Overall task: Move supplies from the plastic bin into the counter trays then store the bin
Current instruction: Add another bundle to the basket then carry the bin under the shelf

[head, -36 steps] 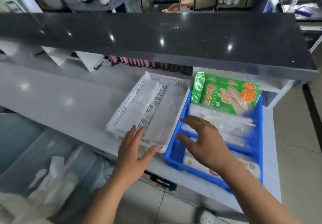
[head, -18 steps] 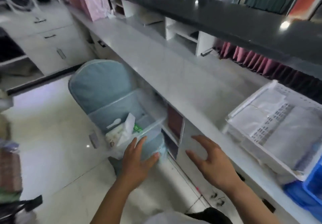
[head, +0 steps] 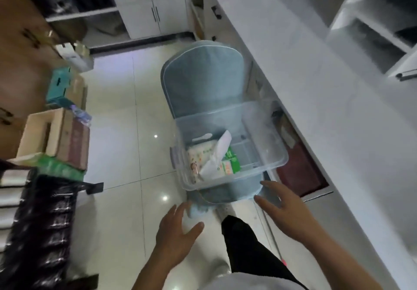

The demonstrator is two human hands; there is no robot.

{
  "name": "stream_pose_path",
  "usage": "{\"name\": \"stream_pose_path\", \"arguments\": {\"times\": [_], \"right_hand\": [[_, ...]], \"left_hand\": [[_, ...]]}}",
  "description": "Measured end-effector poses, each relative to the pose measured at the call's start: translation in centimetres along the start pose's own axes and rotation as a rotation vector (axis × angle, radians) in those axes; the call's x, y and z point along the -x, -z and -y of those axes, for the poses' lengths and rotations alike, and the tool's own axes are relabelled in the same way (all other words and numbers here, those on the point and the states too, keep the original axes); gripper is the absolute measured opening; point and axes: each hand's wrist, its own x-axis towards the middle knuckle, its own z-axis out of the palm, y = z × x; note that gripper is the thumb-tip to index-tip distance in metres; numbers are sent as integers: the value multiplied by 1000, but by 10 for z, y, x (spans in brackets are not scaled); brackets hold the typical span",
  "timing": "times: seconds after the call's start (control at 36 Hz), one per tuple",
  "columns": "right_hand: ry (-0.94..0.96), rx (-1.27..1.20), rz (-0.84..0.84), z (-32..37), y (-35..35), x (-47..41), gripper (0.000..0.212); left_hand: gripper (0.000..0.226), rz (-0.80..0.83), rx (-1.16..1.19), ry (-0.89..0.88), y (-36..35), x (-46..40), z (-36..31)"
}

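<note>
Glossy white tile floor (head: 117, 118) w/ a long pale counter (head: 316, 86) running down the right side; the clear plastic bin (head: 266, 145) sits on the seat of a light-blue padded chair (head: 200, 75) just beside the counter edge; inside the bin, on its left side: a patterned packet (head: 198, 156), a green-and-white pack (head: 230, 164) and a white sheet (head: 220, 148) leaning across them; right half of the bin shows bare bottom. Left hand (head: 174, 233) hovers below the chair's front edge, fingers spread wide, holding nothing; right hand (head: 284, 206) reaches near the bin's near-right corner, fingers spread and loose, not touching as far as I can tell. Dark trouser leg (head: 243, 242) between the arms. Far left: stacked cardboard boxes (head: 54, 138), a black bag (head: 40, 233); white cabinets (head: 153, 7) at the back.
</note>
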Motion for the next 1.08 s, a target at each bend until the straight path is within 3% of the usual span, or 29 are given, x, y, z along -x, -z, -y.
{"name": "stream_pose_path", "arguments": {"times": [0.22,0.36,0.47,0.61,0.75,0.94,1.08], "right_hand": [[9,73,308,31,1,-134,56],[10,98,313,30,-4,-200,50],[-96,346,242,-2,-31,-253,44],[-221,561,294,-58,-57,-293,50],[-141,628,257,-108,-90,-296,58],[46,640,-31,-137,-110,-295,38],[126,606,-156,-149,-116,-296,34]], "left_hand": [[78,15,-38,193,22,-79,-28],[75,50,-149,232,26,-141,-56],[73,12,-262,207,12,-196,-73],[73,87,-224,190,-22,-259,-83],[79,190,-224,264,-61,-326,-69],[93,165,-319,259,-100,-405,-54],[70,155,-220,292,-120,-446,-51]]}}
